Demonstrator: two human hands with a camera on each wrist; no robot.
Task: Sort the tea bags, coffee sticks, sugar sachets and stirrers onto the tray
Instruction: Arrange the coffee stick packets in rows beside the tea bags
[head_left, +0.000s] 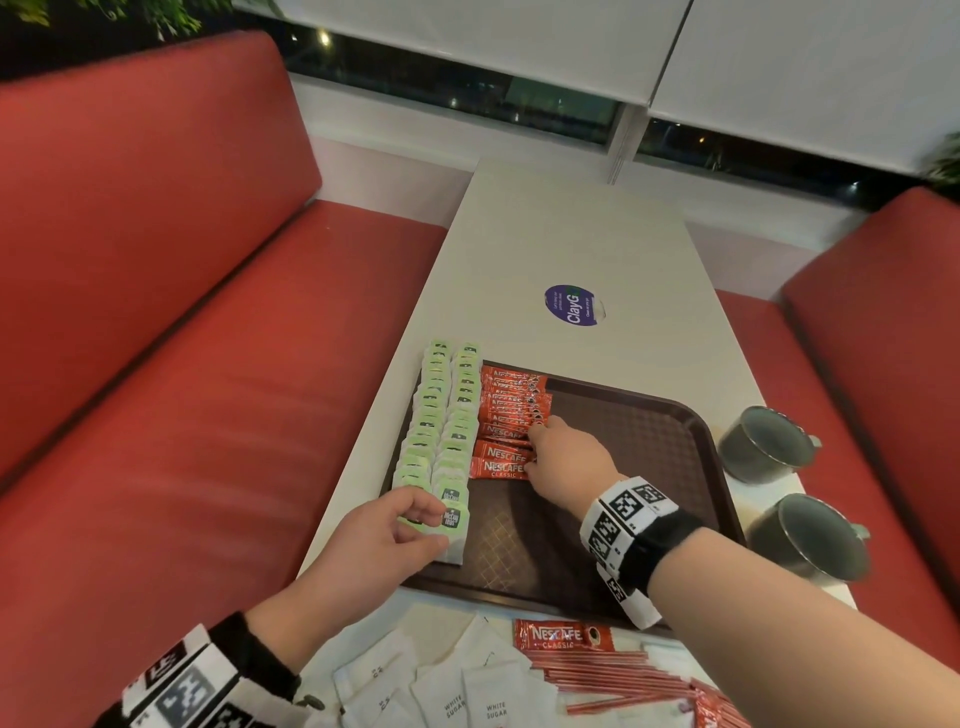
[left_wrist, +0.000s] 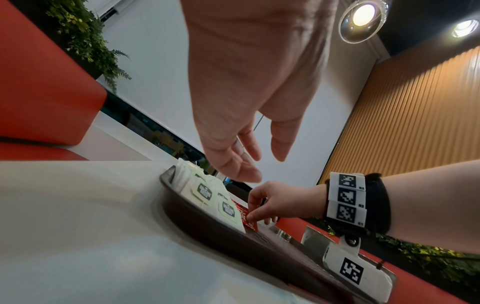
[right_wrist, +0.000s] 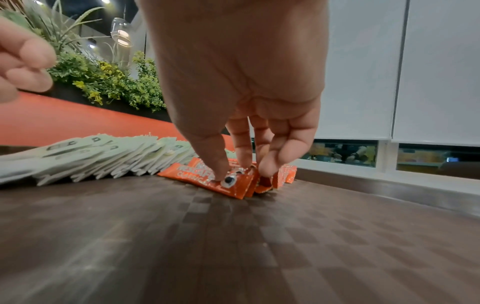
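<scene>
A brown tray (head_left: 623, 467) lies on the white table. Two columns of green tea bags (head_left: 441, 415) fill its left side, with a column of red coffee sticks (head_left: 504, 405) beside them. My right hand (head_left: 535, 447) is at the sticks' right ends. In the right wrist view its thumb presses the nearest stick (right_wrist: 187, 172) and the curled fingers (right_wrist: 267, 168) close on the ends behind. My left hand (head_left: 423, 522) hovers over the nearest tea bags (left_wrist: 205, 191), fingers relaxed and holding nothing. One loose coffee stick (head_left: 561, 636), white sugar sachets (head_left: 467, 696) and red stirrers (head_left: 623, 675) lie off the tray, near me.
Two dark metal cups (head_left: 763, 441) (head_left: 810, 535) stand right of the tray near the table edge. A purple sticker (head_left: 574, 305) marks the table beyond the tray. Red bench seats flank both sides. The tray's middle and right show bare surface.
</scene>
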